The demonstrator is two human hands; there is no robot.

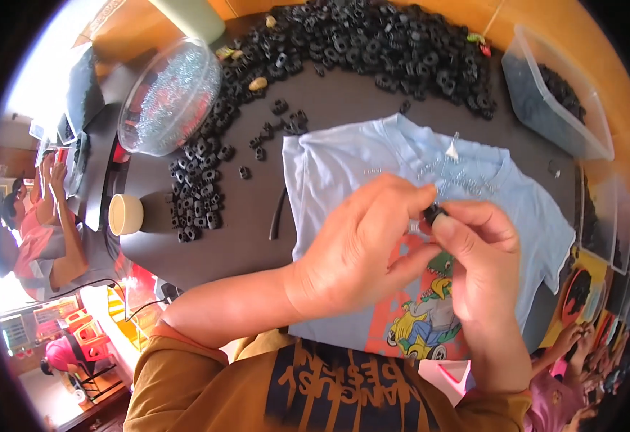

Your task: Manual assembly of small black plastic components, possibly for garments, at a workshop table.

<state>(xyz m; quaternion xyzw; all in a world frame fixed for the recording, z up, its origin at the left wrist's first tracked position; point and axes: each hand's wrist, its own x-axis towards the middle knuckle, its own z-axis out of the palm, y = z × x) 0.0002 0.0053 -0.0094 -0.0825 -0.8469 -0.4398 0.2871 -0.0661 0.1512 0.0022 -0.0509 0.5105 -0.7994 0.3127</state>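
My right hand (484, 252) pinches a small black plastic part (432, 213), apparently a cord lock, between thumb and forefinger. From the other side my left hand (354, 245) meets it, forefinger bent at its upper end and thumb below. Whether a tiny piece sits in those left fingertips is hidden. Both hands are over a light blue T-shirt (336, 158) with a cartoon print, spread on the dark table. Thin metal springs (466, 186) lie loose on the shirt's upper part, near a small white cone-shaped piece (452, 150).
A large heap of black plastic parts (372, 43) runs along the table's far side. At the left are a clear bowl of springs (131, 133), a smaller group of black parts (196, 194) and a cream cup (126, 214). A clear bin (524, 93) stands far right. Other people work on both sides.
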